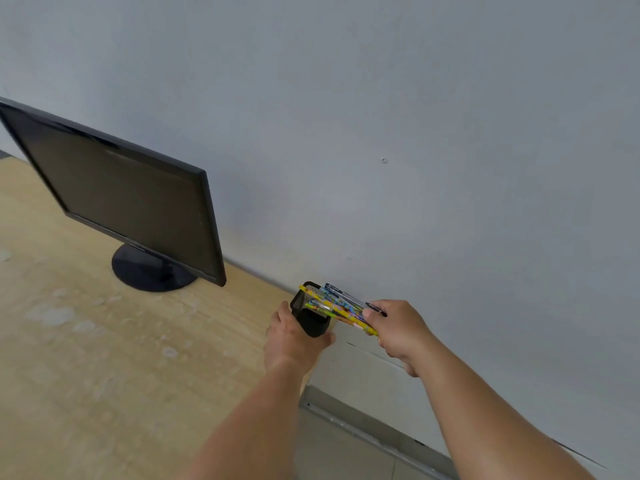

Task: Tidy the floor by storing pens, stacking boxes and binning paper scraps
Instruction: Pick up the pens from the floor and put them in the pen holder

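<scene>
Nothing here can be read. The dark monitor has an unlit screen, and whatever mark sits on its frame is too small and blurred to make out. The pens carry a busy coloured print in yellow, blue and green, but no letters come clear from it. The black mesh holder shows no label I can read either.
</scene>
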